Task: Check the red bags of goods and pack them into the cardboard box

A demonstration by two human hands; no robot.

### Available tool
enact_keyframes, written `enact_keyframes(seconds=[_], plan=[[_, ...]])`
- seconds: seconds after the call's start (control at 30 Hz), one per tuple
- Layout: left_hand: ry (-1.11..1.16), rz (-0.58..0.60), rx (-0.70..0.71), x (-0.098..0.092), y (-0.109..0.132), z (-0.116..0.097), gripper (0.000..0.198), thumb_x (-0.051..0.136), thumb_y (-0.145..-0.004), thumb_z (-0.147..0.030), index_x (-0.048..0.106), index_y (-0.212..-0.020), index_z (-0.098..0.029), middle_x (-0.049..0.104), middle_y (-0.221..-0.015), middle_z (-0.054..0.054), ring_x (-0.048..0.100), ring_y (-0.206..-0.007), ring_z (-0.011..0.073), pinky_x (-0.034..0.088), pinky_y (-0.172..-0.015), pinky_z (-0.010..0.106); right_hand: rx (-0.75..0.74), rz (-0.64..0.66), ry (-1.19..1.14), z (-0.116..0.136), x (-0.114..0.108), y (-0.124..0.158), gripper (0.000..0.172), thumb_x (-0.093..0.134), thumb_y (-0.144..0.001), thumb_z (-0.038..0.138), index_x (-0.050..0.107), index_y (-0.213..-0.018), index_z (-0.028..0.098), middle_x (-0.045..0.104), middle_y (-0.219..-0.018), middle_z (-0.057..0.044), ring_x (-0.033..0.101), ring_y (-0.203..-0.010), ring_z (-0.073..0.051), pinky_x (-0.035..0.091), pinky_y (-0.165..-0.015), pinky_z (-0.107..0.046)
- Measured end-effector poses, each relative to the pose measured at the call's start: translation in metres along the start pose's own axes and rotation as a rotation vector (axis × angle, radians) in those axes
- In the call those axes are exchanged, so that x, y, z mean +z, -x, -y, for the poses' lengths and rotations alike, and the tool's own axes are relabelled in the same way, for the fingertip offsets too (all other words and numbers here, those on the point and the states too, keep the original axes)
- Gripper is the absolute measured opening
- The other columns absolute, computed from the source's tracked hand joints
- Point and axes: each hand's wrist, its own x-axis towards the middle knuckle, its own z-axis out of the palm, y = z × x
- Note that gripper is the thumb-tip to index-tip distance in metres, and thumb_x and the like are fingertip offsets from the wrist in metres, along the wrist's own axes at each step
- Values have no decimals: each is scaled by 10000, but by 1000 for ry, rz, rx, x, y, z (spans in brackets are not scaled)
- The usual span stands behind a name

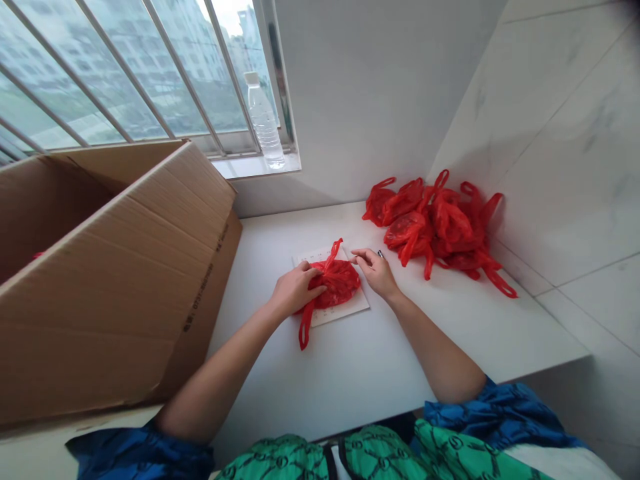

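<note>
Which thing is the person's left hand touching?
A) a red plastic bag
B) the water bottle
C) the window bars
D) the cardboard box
A. The left hand lies on the red plastic bag in the middle of the white counter.

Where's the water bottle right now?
In the head view, the plastic water bottle stands on the windowsill at upper left, beside the barred window and beyond the open cardboard box.

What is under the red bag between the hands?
A white paper with small print lies under the red bag; its covered middle cannot be seen.
</note>
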Motion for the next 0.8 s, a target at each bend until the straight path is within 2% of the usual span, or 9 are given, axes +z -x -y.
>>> enact_keyframes(seconds=[0.23,0.4,0.5,0.6,0.7,0.8], plan=[[60,-21,10,3,-1,0,231,511,-916,-390,666,-1022,-256,622,-1048,17,623,-789,168,424,-639,285,3,3,-25,0,1,-1,286,537,-907,362,657,-1116,206,751,-984,-63,699,-981,-219,521,-926,-377],[170,-89,1,-17,4,-10,191,512,-886,-305,669,-956,-221,633,-985,30,614,-787,170,443,-696,291,-12,-18,-46,4,0,-1,280,537,-909,350,649,-1113,193,754,-970,-70,706,-968,-211,520,-919,-374],[221,-151,-24,-44,15,-20,196,515,-874,-314,675,-920,-210,634,-946,29,593,-731,156,446,-693,295,-31,-27,-37,7,-2,0,277,527,-918,351,646,-1115,198,755,-966,-66,705,-963,-212,520,-906,-379],[228,-208,-31,-80,37,-34,215,519,-871,-358,672,-886,-207,634,-890,22,559,-662,141,442,-659,291,-43,-12,-36,8,-2,1,277,527,-921,358,646,-1118,204,753,-977,-67,700,-971,-214,520,-906,-377],[214,-281,-57,-119,72,-51,249,525,-868,-427,664,-889,-221,650,-851,18,553,-648,145,452,-631,286,-40,29,-47,8,1,4,276,532,-919,363,645,-1119,209,751,-980,-66,703,-980,-215,522,-902,-371],[322,-327,-137,-155,120,-65,286,551,-864,-492,659,-951,-242,663,-794,10,573,-634,148,472,-582,268,-24,81,-53,10,7,10,280,539,-914,364,644,-1121,206,754,-961,-63,713,-957,-211,525,-883,-364]])
